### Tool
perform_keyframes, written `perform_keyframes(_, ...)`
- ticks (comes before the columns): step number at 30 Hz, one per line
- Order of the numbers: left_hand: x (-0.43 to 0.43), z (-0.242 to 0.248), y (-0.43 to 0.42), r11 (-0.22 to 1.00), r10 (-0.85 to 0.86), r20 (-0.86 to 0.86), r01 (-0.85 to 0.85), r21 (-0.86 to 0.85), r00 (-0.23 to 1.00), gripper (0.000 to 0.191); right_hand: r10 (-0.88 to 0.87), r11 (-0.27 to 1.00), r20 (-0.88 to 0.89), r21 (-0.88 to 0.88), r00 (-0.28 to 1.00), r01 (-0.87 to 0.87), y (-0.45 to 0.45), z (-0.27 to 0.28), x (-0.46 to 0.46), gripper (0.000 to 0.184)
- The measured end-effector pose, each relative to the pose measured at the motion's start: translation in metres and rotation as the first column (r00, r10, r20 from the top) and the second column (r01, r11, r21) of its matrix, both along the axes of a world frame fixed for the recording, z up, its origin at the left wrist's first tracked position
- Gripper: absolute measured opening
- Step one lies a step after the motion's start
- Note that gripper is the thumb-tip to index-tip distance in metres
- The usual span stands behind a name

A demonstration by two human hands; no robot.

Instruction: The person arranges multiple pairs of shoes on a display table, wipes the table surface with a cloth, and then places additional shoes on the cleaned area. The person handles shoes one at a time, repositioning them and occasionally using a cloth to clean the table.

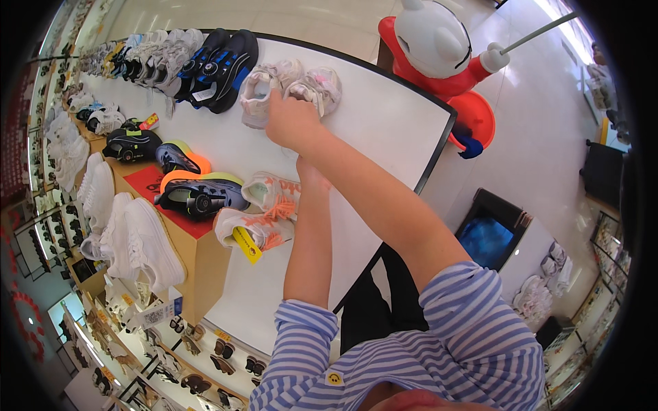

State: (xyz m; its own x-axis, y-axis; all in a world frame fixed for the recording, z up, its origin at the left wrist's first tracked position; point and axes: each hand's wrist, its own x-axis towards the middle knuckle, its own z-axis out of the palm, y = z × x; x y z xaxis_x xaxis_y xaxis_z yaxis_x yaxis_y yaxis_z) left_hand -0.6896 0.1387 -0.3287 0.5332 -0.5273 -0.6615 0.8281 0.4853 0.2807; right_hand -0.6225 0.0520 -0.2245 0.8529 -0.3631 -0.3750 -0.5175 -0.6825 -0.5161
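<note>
My right hand reaches over a pair of pale pink and white sneakers on the white tabletop. Its index finger lies at the collar of the left sneaker, and the curled fingers are against the right sneaker; whether they grip is not clear. My left hand is lower, under my right forearm, its fingers mostly hidden. Near my left forearm sit white sneakers with orange laces, one bearing a yellow tag. Black and blue sneakers stand left of the pale pair.
A wooden riser at left carries white sneakers and a grey sneaker with an orange and yellow sole. More shoes line the table's far left. Past the right edge stand a red and white figure and a red bucket.
</note>
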Motion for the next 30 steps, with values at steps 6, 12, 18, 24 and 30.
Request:
perform_keyframes(6, -0.027, 0.008, 0.013, 0.993, -0.085, 0.092, 0.076, 0.094, 0.992, 0.02, -0.062, 0.998, 0.144, -0.012, 0.988, 0.064, -0.001, 0.005, 0.002, 0.028)
perform_keyframes(12, -0.071, 0.046, 0.032, 0.964, -0.125, 0.006, 0.12, 0.238, 0.992, 0.025, -0.013, 0.997, 0.598, -0.058, 0.802, 0.059, -0.005, 0.026, -0.068, 0.035)
perform_keyframes(18, -0.148, 0.081, 0.087, 0.884, -0.401, -0.06, 0.403, 0.235, 0.914, 0.028, -0.311, 0.947, 0.451, 0.225, 0.836, 0.23, 0.004, -0.001, -0.287, 0.033)
perform_keyframes(24, -0.218, 0.089, 0.166, 0.789, -0.557, -0.092, 0.56, 0.253, 0.826, 0.028, -0.421, 0.857, -0.378, 0.132, 0.824, 0.499, 0.059, -0.004, -0.538, 0.031)
perform_keyframes(30, -0.261, 0.082, 0.217, 0.648, -0.662, -0.182, 0.677, 0.349, 0.727, 0.029, -0.68, 0.707, -0.267, 0.01, 0.683, 0.707, 0.123, 0.024, -0.684, 0.029)
